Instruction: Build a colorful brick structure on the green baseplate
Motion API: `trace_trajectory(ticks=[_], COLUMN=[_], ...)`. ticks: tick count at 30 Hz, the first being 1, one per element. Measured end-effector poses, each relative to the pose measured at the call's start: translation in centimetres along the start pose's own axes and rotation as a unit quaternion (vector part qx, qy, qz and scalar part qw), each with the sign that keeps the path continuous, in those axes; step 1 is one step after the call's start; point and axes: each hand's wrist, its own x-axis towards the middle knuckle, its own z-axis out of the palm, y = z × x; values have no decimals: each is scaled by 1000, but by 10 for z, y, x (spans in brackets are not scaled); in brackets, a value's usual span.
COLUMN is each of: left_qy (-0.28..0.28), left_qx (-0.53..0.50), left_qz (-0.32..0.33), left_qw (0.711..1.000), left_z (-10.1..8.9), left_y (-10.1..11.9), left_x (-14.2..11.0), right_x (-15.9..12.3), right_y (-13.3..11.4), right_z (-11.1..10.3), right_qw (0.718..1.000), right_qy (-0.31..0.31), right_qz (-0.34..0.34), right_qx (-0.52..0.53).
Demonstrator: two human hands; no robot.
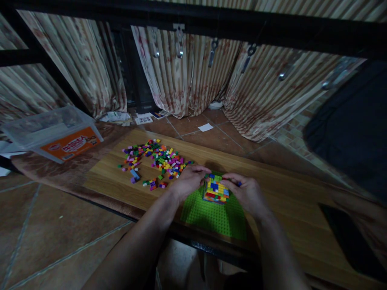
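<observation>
A small block-shaped structure of multicoloured toy bricks (217,189) stands on a green studded baseplate (216,219). Its top shows yellow, blue, green and red bricks. At its far left corner, the curled fingers of my left hand (191,179) close against the bricks. My right hand (246,192) grips the far right side, thumb and index finger at the top edge. A small blue brick (240,184) shows among the right hand's fingers. The fingertips of both hands are partly hidden and dim.
Loose coloured bricks (165,157) lie scattered left on the wooden board (278,189). Beyond them sits a clear plastic tub (54,125) with an orange label. A dark flat object (347,237) lies at right. Curtains (187,76) hang behind a dark beam with metal hooks.
</observation>
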Motion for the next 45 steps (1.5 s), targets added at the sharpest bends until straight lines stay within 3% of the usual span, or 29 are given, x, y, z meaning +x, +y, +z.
trace_trajectory(ticks=[4,13,29,37,45], left_qy=[5,-1,-1,11,5], left_qx=[-19,-7,-24,-9,9], left_qz=[-20,12,43,22,54], left_qw=[1000,1000,999,1000,998], left_z=[-2,-5,-2,-1,-2], left_y=[1,-5,-4,-1,-4], left_x=[-1,4,0,-3,-1], right_x=[2,6,0,-2,0], right_y=[2,5,5,8,4], right_z=[7,10,15,-5,13], right_qw=[999,991,983,980,963], right_qy=[13,20,3,82,42], right_qz=[12,57,55,36,82], right_qx=[37,121,178,179,254])
